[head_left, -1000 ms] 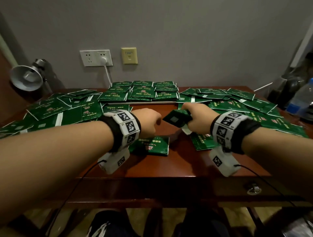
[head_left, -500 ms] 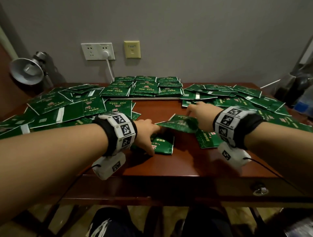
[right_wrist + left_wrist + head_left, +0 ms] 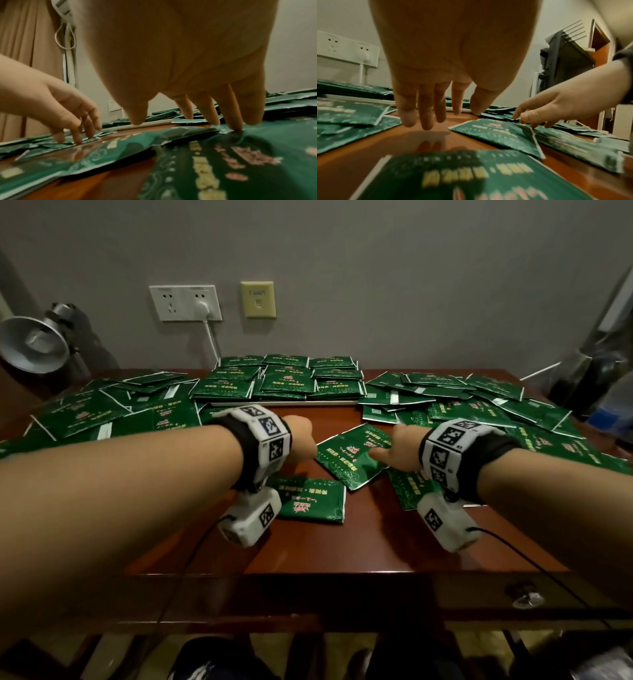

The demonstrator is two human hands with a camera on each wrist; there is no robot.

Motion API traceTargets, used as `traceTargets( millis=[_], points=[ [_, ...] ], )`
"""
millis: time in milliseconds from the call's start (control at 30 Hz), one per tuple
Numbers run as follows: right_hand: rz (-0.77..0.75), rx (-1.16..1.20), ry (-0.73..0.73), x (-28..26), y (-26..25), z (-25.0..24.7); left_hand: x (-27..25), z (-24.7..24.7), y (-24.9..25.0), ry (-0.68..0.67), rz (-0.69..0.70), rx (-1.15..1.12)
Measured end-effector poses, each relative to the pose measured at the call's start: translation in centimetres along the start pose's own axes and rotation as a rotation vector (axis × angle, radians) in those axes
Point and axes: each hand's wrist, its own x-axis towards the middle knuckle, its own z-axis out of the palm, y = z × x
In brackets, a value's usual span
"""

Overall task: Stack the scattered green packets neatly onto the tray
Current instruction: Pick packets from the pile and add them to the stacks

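Your left hand [image 3: 301, 440] hovers with fingers [image 3: 426, 115] extended and holding nothing. Your right hand [image 3: 397, 450] is likewise spread, fingertips [image 3: 236, 125] resting on loose green packets [image 3: 352, 457] on the surface [image 3: 376, 539]. Beyond both sets of fingers, the tray [image 3: 274, 403] already carries several neat stacks [image 3: 284, 380]. Judged status: partly complete. Many scattered packets [image 3: 479, 405] remain outboard of the fingers on both sides, and one near packet [image 3: 308, 501] lies behind your left fingers.
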Motion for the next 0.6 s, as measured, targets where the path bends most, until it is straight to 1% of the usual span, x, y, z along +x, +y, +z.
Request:
traceTargets(
  millis=[67,200,367,433,500,567,600],
  points=[
    [0.002,-0.032,-0.014,0.6,0.1,0.1,1.5,-0.2,0.3,-0.011,0.016,0.029],
    [-0.018,-0.119,0.003,2.6,0.4,0.2,4.5,-0.1,1.2,-0.022,0.044,-0.002],
    [-0.048,-0.055,-0.041,4.1,0.7,-0.4,6.7,0.8,1.7,-0.091,0.076,-0.134],
    [-0.07,-0.04,-0.024,4.1,0.9,-0.3,6.8,0.8,1.5,-0.109,0.078,-0.201],
    [-0.091,0.072,-0.01,4.1,1.2,-0.6,6.7,0.3,1.0,-0.129,0.086,-0.292],
    [-0.083,0.287,0.013,4.3,1.4,-1.1,6.6,-0.2,0.2,-0.136,0.093,-0.482],
    [-0.067,0.38,0.052,4.3,1.5,-1.4,6.4,-0.6,-0.1,-0.129,0.103,-0.596]
  ],
)
